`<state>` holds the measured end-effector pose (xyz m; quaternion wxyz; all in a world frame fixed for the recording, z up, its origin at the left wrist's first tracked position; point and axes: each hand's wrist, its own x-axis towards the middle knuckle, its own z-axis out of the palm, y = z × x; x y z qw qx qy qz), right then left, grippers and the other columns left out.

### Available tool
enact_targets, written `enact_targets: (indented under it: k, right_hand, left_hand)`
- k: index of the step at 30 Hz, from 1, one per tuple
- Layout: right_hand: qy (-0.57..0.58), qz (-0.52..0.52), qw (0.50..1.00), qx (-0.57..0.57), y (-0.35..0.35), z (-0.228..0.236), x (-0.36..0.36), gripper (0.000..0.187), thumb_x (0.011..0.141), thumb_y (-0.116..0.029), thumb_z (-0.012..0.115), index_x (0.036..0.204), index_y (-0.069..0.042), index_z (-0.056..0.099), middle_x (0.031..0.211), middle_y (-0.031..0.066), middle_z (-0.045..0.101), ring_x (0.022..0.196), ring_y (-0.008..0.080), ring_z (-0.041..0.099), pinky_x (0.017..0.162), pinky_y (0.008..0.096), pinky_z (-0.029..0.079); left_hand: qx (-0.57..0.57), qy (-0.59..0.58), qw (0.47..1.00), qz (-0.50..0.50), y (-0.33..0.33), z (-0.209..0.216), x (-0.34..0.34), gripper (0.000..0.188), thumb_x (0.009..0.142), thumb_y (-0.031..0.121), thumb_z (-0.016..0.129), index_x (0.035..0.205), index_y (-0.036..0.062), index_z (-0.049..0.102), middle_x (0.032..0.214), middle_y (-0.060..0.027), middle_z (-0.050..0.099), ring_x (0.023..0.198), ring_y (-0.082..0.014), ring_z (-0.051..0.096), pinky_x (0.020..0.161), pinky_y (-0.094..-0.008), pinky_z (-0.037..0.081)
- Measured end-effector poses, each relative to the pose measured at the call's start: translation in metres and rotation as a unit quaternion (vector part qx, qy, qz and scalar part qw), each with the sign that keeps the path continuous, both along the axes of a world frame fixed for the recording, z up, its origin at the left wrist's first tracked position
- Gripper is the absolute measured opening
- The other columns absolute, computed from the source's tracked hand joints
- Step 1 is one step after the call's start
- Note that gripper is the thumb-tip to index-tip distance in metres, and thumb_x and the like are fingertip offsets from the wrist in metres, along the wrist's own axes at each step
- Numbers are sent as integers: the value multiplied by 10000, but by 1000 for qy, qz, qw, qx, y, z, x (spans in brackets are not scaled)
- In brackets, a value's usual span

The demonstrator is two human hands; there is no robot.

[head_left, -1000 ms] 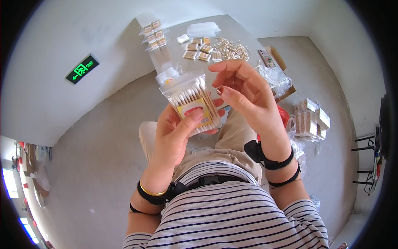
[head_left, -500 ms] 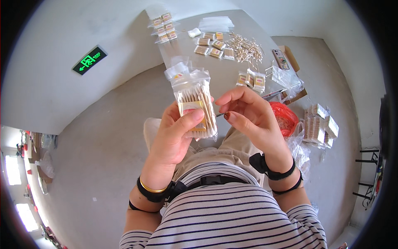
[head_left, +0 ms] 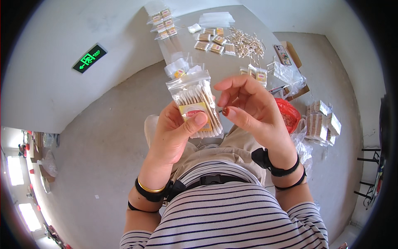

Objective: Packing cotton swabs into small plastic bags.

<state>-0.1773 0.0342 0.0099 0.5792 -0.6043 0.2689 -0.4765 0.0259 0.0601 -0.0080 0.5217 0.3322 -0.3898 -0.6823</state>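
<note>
My left hand grips a clear zip bag of cotton swabs, its thumb pressed over the yellow label. The bag is upright, with its zip strip at the top and the white swab tips showing below it. Just right of the bag, my right hand hangs with fingers curved and apart, nothing visible between them. Beyond the hands, a pile of loose cotton swabs lies on the grey table, beside several labelled swab bundles. More packs of swabs lie partly behind my right hand.
Bagged packs stand in rows at the table's far left, near a stack of clear bags. A phone lies at the right edge. Right of my knees are a red bag and stacked swab packs.
The bag in my left hand has turned slightly, showing its front more squarely. My right hand has risen a little and moved slightly right, away from the bag.
</note>
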Motion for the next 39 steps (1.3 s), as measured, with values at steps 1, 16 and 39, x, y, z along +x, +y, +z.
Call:
enact_targets:
  k: [1, 16, 39]
  right_hand:
    - [-12, 11, 1000, 18, 1, -3, 0, 326, 921, -60, 650, 1229, -2, 562, 996, 29, 600, 939, 91, 579, 846, 255, 463]
    - [95, -114, 976, -161, 2, 9, 14, 275, 869, -21, 658, 1140, -8, 615, 1001, 44, 636, 916, 116, 595, 813, 265, 478]
    - [90, -61, 991, -83, -12, 18, 24, 144, 825, 7, 636, 964, 30, 606, 888, 54, 633, 819, 124, 631, 809, 278, 527]
  left_hand:
    - [-7, -2, 1000, -9, 0, -1, 2, 497, 874, 273, 760, 1258, 5, 593, 1103, -86, 683, 1023, -189, 664, 901, -348, 520]
    - [-50, 7, 999, 8, 10, -6, 6, 359, 884, 89, 744, 1204, 6, 605, 1091, -47, 688, 999, -107, 643, 875, -285, 527]
    - [-67, -78, 994, 40, 0, -3, 2, 289, 874, 51, 691, 1143, -14, 611, 1024, -29, 670, 908, -72, 611, 790, -249, 507]
